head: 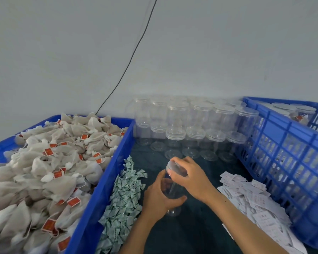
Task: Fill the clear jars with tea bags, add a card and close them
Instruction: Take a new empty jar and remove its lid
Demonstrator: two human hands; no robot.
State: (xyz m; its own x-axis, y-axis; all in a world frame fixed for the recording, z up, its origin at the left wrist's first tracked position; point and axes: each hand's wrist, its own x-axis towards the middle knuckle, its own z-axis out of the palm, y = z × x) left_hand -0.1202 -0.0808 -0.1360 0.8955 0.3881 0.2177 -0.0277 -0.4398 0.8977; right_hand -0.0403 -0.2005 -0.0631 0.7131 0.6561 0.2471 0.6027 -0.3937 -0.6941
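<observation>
Clear plastic is sitting in both hands: the left hand [159, 196] is wrapping its fingers round the body of an empty jar [171, 191] while the right hand [188, 174] is gripping the lid [174, 168] at its top. Green-printed sachets [124, 200] are lying just left of the jar, white cards [250, 197] to its right. Stacked empty jars [195, 125] are standing behind, and tea bags [50, 167] are filling the blue tray [99, 195] at left.

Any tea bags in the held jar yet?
No, the jar gripped by the left hand looks clear and empty.
</observation>
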